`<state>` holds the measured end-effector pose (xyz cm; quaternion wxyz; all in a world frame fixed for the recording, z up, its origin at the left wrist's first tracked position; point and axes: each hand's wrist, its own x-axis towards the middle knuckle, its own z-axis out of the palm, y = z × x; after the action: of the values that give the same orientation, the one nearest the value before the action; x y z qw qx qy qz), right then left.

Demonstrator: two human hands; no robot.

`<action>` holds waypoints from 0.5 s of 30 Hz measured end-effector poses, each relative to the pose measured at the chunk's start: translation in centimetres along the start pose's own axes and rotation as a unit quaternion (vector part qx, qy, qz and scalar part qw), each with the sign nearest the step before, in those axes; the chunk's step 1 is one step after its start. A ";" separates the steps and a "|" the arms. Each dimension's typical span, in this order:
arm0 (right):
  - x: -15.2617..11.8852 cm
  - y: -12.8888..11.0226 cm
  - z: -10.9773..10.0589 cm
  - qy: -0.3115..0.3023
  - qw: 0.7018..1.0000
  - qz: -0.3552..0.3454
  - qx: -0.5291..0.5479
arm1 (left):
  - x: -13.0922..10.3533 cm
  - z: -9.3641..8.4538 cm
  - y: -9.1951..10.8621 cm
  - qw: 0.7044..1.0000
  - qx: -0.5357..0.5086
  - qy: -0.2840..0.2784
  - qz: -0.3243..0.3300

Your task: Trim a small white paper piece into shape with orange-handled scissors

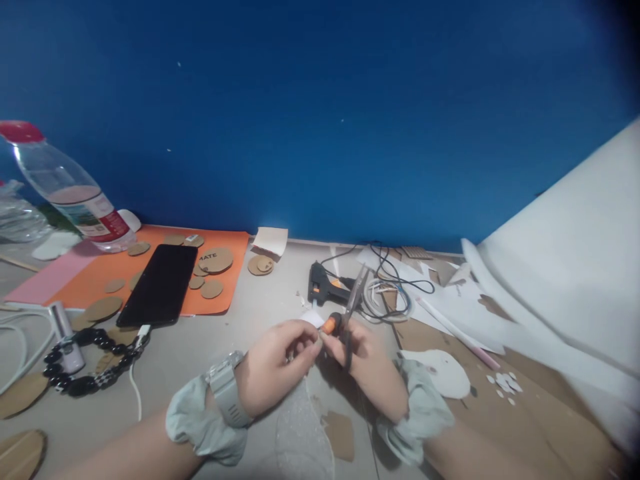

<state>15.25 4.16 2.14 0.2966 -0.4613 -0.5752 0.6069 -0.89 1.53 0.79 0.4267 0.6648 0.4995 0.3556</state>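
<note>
My right hand [373, 363] has its fingers through the black and orange handles of a pair of scissors [356, 293], whose blades point up and away. Thumb and fingertips of my left hand [283, 363] are pinched together, meeting the right fingertips; whatever lies between them is too small to make out. Just behind the fingers a small white paper piece [313, 317] shows. A black glue gun [325, 287] lies beyond the hands, its nozzle toward me. Below the hands is a translucent sheet [303, 433], with a small cardboard piece [340, 435] beside it.
On the left, a black phone [160, 283] and cardboard discs [216, 260] lie on orange paper [230, 267], near a water bottle [83, 200] and a bead bracelet [83, 387]. At right are coiled cables [385, 300], a white cut-out [440, 373], paper scraps [506, 383] and cardboard [515, 433].
</note>
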 end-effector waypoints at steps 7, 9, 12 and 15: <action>0.1 0.2 0.1 0.008 1.000 0.000 0.009 | -0.2 0.1 -0.2 1.000 0.010 -0.002 0.000; 0.0 0.1 0.1 0.013 1.000 0.003 0.013 | -0.2 0.0 -0.2 1.000 0.009 0.002 0.003; 0.0 0.2 0.1 0.013 1.000 -0.002 0.018 | -0.2 0.0 -0.2 1.000 0.006 0.003 0.003; 0.1 0.4 0.1 0.004 1.000 -0.013 0.006 | -0.1 0.1 -0.2 1.000 -0.003 -0.003 0.001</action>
<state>15.21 4.15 1.75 0.3091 -0.4546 -0.5763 0.6046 -0.92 1.44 0.61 0.4301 0.6650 0.4962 0.3557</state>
